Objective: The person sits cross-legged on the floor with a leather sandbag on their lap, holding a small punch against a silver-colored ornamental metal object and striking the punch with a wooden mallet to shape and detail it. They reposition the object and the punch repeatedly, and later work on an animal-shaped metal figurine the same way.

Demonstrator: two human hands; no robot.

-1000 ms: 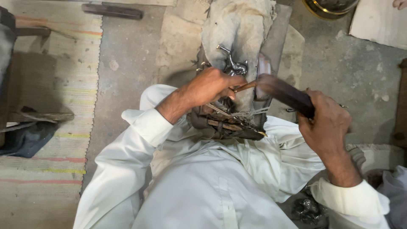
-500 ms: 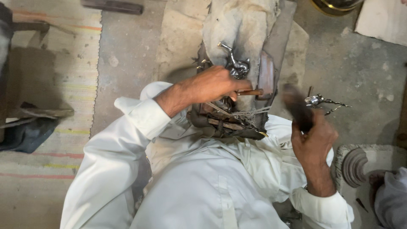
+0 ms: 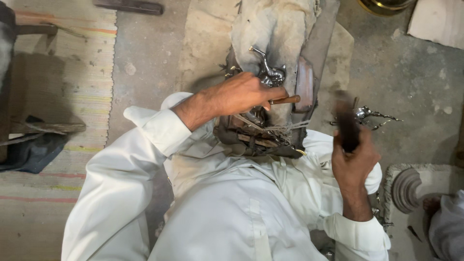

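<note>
My left hand grips a wood-handled chisel laid across a small shiny metal figure, which sits on a cloth-wrapped work block bound with cord in front of my lap. My right hand is raised to the right of the block, closed around a dark wooden mallet that looks blurred. I wear a white long-sleeved garment.
Another small metal piece lies on the concrete floor right of the block. A striped woven mat covers the floor at left, with dark cloth on it. A ridged round object and another person's sleeve are at lower right.
My right hand swung the mallet away from the chisel, out to the right and upright. My left hand kept the chisel on the metal figure.
</note>
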